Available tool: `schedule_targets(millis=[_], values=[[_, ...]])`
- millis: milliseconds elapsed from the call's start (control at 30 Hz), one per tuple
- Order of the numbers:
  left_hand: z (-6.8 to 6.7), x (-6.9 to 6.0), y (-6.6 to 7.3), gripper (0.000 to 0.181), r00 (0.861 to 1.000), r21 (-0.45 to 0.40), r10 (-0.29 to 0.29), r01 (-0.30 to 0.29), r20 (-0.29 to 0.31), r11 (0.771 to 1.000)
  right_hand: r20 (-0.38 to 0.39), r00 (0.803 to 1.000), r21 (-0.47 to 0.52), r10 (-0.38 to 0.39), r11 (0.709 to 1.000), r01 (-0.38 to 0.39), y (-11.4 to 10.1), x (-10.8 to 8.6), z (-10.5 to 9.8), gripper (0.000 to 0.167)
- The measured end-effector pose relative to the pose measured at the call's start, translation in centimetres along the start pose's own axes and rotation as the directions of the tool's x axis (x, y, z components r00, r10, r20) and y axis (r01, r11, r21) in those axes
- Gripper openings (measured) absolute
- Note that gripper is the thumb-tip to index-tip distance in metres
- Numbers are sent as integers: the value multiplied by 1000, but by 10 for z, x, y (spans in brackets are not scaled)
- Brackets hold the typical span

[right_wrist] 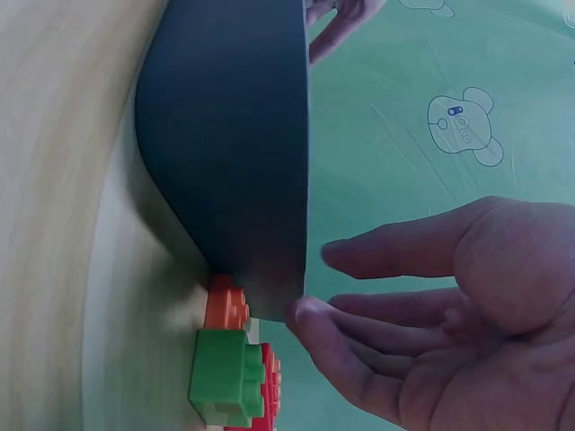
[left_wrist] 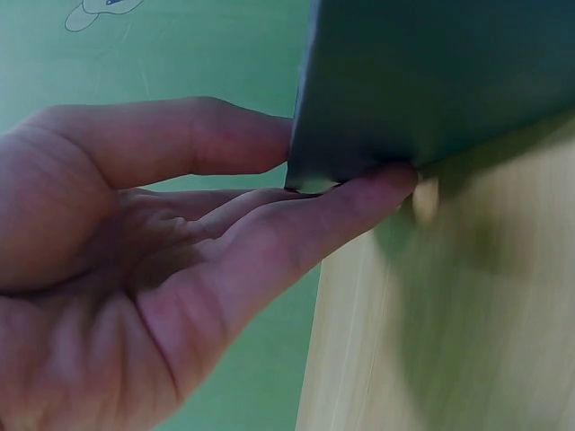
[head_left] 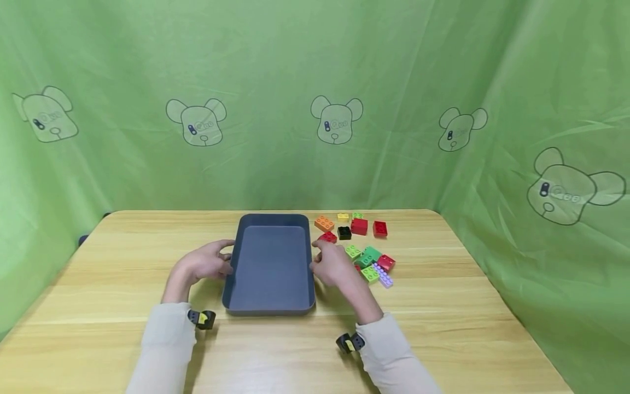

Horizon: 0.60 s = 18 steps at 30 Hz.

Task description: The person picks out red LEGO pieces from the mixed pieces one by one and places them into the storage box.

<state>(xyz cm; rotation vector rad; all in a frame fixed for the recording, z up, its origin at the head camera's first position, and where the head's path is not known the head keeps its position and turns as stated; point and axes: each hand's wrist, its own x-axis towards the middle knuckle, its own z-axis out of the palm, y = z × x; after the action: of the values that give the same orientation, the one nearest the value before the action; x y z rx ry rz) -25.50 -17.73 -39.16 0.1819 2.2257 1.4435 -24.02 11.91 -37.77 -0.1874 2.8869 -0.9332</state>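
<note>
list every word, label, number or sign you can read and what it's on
"Qee", apparently: faint, on the rightmost printed head on the green curtain
Other printed heads: lettering too blurred to confirm
Wrist devices: markings too small to read
Tray, bricks: none visible

The setup comprised one table (head_left: 462,323), one tray (head_left: 273,268), one left hand (head_left: 204,261), one right hand (head_left: 333,265), two wrist cameras (head_left: 209,319), five printed animal heads (head_left: 200,127) and at least twelve toy bricks (head_left: 359,226).
</note>
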Motion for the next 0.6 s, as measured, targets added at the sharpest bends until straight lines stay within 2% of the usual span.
schedule_targets(millis=[100, 233, 467, 600], values=[[1, 0, 0, 90, 1000, 0, 4, -4, 7, 1000, 34, 999, -10, 2, 1000, -2, 0, 1, 2, 63], [1, 0, 0, 85, 1000, -6, 8, -8, -14, 1000, 48, 999, -19, -9, 1000, 10, 0, 2, 3, 67], [1, 3, -2, 60, 992, -35, 27, -32, -123, 999, 63, 998, -32, -1, 999, 3, 0, 3, 4, 64], [2, 7, -4, 57, 983, -43, 24, -32, -180, 999, 69, 998, -34, 4, 999, -1, 0, 3, 4, 63]])
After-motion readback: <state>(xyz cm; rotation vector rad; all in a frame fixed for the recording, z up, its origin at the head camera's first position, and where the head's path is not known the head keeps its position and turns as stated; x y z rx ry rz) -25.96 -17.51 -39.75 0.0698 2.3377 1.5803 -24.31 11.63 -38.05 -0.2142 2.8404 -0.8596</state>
